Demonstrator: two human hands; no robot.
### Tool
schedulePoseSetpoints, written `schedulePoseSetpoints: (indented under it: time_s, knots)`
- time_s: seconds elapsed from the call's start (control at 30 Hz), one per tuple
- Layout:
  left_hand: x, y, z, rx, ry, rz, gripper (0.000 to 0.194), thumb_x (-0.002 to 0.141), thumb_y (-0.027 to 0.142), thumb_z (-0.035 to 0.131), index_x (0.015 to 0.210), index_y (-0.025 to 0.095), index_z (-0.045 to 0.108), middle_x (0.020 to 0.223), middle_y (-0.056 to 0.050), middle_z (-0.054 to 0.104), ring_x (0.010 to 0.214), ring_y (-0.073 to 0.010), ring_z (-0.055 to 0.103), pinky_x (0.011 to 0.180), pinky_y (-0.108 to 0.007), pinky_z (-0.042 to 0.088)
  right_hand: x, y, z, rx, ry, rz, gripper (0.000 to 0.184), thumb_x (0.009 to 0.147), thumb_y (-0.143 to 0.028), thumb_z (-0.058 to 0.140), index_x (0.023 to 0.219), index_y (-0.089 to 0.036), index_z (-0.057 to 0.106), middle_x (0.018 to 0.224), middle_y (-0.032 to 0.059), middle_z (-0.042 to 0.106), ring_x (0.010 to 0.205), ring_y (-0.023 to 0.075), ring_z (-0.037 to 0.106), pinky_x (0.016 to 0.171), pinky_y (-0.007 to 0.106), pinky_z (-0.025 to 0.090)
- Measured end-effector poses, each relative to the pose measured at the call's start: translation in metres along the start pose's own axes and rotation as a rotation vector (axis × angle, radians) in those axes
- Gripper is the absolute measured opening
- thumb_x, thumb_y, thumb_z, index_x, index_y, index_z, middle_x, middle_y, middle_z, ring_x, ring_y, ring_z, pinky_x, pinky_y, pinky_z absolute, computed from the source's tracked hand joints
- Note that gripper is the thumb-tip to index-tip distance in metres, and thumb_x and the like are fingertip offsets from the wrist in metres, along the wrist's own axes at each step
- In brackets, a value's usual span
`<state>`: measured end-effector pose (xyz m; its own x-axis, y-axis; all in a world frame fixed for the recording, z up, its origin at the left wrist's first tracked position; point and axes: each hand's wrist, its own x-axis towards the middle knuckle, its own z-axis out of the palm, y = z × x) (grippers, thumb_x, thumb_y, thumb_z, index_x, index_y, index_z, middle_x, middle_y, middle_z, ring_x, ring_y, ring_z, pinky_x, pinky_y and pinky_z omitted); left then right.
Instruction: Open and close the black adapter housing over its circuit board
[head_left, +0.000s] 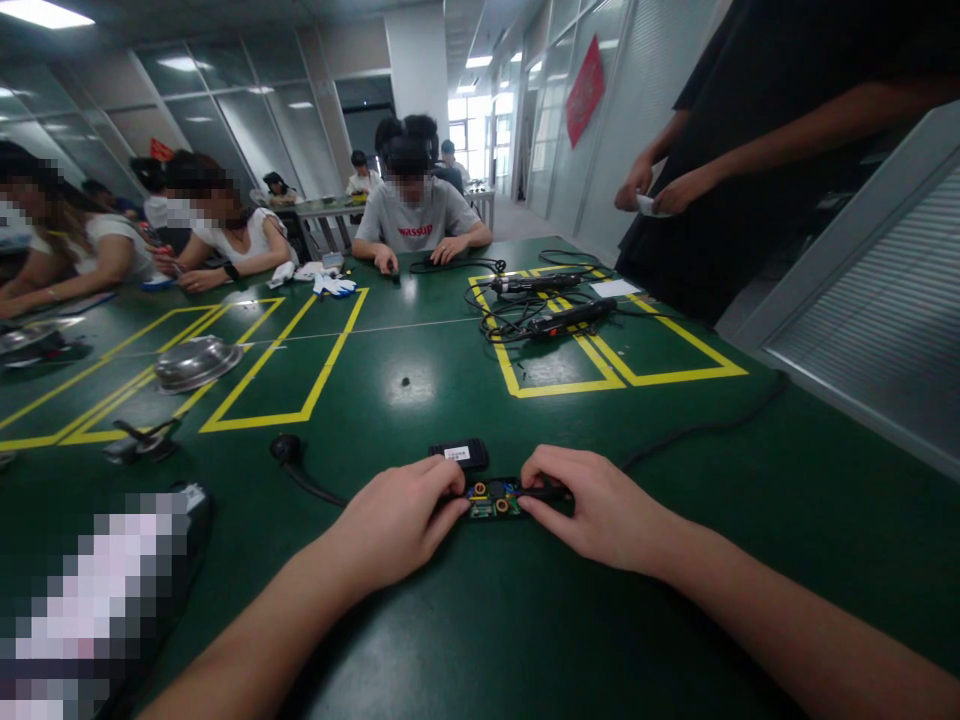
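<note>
An open black case with a circuit board [493, 499] in it lies in front of me; copper coils and coloured wires show on the board. My left hand [401, 512] is closed, thumb and fingers pinching the case's left end. At the other end, my right hand [596, 502] is closed on the case where a black cable enters. Just behind it, a black cover [459, 453] with a white label lies on the table. A round black plug [286, 448] on a cable sits left of my left hand. My fingertips hide both ends of the case.
Two black electric screwdrivers [571, 318] with tangled cords lie on the green table [420, 640] at the back right. Metal bowls [196, 363], white gloves [334, 286] and yellow tape outlines are on the left. Co-workers sit around; a person [720, 160] in black stands at the right.
</note>
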<state>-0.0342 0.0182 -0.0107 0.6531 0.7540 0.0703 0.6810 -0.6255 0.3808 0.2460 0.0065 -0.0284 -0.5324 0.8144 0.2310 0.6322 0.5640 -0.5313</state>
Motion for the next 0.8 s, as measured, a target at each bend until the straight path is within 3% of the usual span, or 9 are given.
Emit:
schedulePoseSetpoints:
  time_s: [0.2,0.33,0.5,0.63,0.7,0.8]
  knots:
    - [0.000,0.001,-0.006,-0.061,0.088,0.028,0.007,0.101,0.022,0.066,0.095,0.022,0.064,0.092,-0.001,0.069,0.077,-0.0185,0.065,0.068,-0.029,0.045,-0.001,0.001,-0.004,0.024,0.038,-0.036,0.005,0.100,-0.020,0.063,0.097,-0.022,0.064,0.090,0.0032,0.070,0.079,0.0192,0.065,0.069,0.032,0.049]
    - [0.000,0.000,-0.007,-0.094,0.073,0.041,0.011,0.100,0.017,0.063,0.090,0.020,0.066,0.091,-0.002,0.068,0.076,-0.0176,0.064,0.067,-0.029,0.046,0.000,0.004,-0.003,0.037,0.022,-0.026,0.010,0.100,-0.016,0.061,0.093,-0.022,0.064,0.087,0.0021,0.068,0.076,0.0186,0.063,0.068,0.031,0.047]
    - [0.001,-0.001,-0.004,-0.024,0.152,0.120,0.012,0.100,0.019,0.067,0.091,0.021,0.074,0.103,-0.007,0.072,0.098,-0.0247,0.065,0.086,-0.039,0.055,0.001,0.005,0.000,0.002,0.018,-0.022,0.013,0.099,-0.012,0.063,0.090,-0.021,0.062,0.087,0.0033,0.066,0.084,0.0220,0.061,0.072,0.034,0.047]
    - [0.005,-0.008,0.006,-0.024,0.302,0.097,0.023,0.105,0.019,0.060,0.115,0.022,0.081,0.131,-0.013,0.072,0.121,-0.0294,0.065,0.104,-0.050,0.057,0.002,0.001,0.001,-0.006,-0.001,0.000,0.012,0.099,-0.012,0.061,0.092,-0.021,0.062,0.089,0.0042,0.066,0.085,0.0230,0.061,0.075,0.036,0.048]
    - [0.007,-0.015,0.011,-0.027,0.303,0.041,0.031,0.108,0.019,0.057,0.128,0.026,0.080,0.141,-0.012,0.071,0.127,-0.0301,0.065,0.109,-0.053,0.057,0.003,0.000,0.001,-0.010,-0.009,0.011,0.012,0.100,-0.012,0.060,0.092,-0.021,0.062,0.089,0.0044,0.066,0.085,0.0232,0.061,0.076,0.037,0.049]
    - [0.009,-0.025,0.015,-0.053,0.247,-0.039,0.033,0.105,0.019,0.064,0.131,0.031,0.081,0.141,-0.010,0.074,0.126,-0.0297,0.069,0.110,-0.054,0.058,0.003,-0.001,0.000,-0.005,-0.015,0.029,0.012,0.100,-0.014,0.059,0.092,-0.021,0.063,0.090,0.0048,0.066,0.084,0.0234,0.062,0.076,0.038,0.050]
